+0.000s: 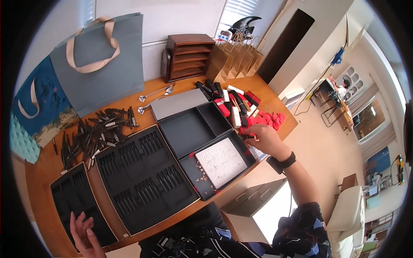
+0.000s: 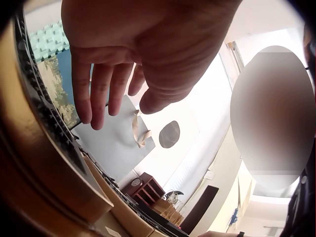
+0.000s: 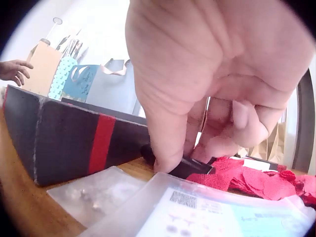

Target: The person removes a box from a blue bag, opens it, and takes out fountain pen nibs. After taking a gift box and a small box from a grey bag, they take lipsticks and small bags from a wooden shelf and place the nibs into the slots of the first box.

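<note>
My right hand [image 1: 266, 139] is at the right end of the black box [image 1: 185, 133], beside a heap of red petals [image 1: 273, 120]. In the right wrist view its thumb and fingers pinch a short black tube [image 3: 192, 168] low over the table, with the tube's middle partly hidden by the thumb. Transparent plastic packets [image 3: 98, 195] lie just in front of it. Lipstick-like tubes and small boxes [image 1: 235, 116] are piled behind the hand. My left hand [image 1: 84, 234], fingers loosely bent and holding nothing, hovers over the small black tray [image 1: 81, 193] at the left.
A white textured slab [image 1: 221, 162] lies in the black box. The larger black tray [image 1: 148, 185] carries rows of dark slim pieces. Behind stand a pile of black pieces [image 1: 97, 133], metal spoons [image 1: 146, 107], a wooden shelf [image 1: 189, 56], brown paper bags [image 1: 234, 60] and a grey bag [image 1: 103, 64].
</note>
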`<state>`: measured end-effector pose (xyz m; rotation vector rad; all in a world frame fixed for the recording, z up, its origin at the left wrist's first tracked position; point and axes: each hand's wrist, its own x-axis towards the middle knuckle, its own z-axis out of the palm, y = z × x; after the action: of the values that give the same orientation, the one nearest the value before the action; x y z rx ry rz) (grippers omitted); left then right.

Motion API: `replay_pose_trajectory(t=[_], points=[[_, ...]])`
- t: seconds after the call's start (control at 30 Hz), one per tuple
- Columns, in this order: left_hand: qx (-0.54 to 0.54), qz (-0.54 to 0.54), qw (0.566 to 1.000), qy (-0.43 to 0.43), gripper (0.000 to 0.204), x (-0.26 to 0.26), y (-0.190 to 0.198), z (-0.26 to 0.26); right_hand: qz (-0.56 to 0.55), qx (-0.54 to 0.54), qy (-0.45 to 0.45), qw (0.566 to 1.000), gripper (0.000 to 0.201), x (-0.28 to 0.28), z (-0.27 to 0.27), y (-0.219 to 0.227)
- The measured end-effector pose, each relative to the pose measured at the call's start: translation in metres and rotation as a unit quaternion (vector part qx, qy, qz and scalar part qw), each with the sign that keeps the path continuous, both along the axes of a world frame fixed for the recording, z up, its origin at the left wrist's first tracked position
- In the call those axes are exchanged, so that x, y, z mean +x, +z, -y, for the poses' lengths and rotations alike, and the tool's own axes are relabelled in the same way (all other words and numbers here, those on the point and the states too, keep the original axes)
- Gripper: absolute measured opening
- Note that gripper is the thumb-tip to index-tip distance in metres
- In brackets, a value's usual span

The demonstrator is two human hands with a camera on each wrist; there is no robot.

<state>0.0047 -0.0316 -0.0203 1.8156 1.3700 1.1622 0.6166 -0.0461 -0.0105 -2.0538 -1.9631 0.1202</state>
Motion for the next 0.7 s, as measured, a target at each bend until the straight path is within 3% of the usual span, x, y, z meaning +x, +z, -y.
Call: replay_pose_trajectory(t=[0.1, 0.2, 0.27, 0.3, 0.43, 0.5, 0.6, 0.7], points=[[0.008, 0.001, 0.998, 0.055, 0.047, 0.001, -0.004, 0.009, 0.022, 0.004, 0.014, 1.0, 0.029, 0.0, 0.002, 0.0], [-0.014, 0.025, 0.997, 0.077, 0.052, -0.029, -0.038, 0.017, 0.052, 0.02, 0.041, 0.998, 0.029, -0.001, 0.001, 0.017], [-0.023, 0.027, 0.995, 0.095, 0.051, -0.032, -0.044, 0.021, 0.038, 0.025, -0.096, 0.994, 0.025, 0.005, 0.0, 0.035], [-0.018, 0.025, 0.993, 0.11, 0.051, -0.033, -0.047, 0.021, 0.014, 0.076, -0.101, 0.992, 0.023, 0.023, -0.003, 0.032], [0.004, 0.009, 0.99, 0.141, 0.048, -0.036, -0.061, 0.017, 0.026, 0.087, -0.149, 0.985, 0.03, 0.105, -0.026, 0.018], [0.022, 0.002, 0.988, 0.151, 0.047, -0.038, -0.071, 0.013, 0.045, 0.057, -0.264, 0.962, 0.039, 0.136, -0.042, 0.009], [0.057, -0.052, 0.98, 0.182, 0.046, -0.039, -0.079, 0.011, 0.041, -0.009, -0.293, 0.955, 0.043, 0.195, -0.061, -0.013], [0.11, -0.134, 0.959, 0.225, 0.049, -0.033, -0.074, 0.008, 0.035, -0.036, -0.304, 0.951, 0.041, 0.202, -0.076, -0.016]])
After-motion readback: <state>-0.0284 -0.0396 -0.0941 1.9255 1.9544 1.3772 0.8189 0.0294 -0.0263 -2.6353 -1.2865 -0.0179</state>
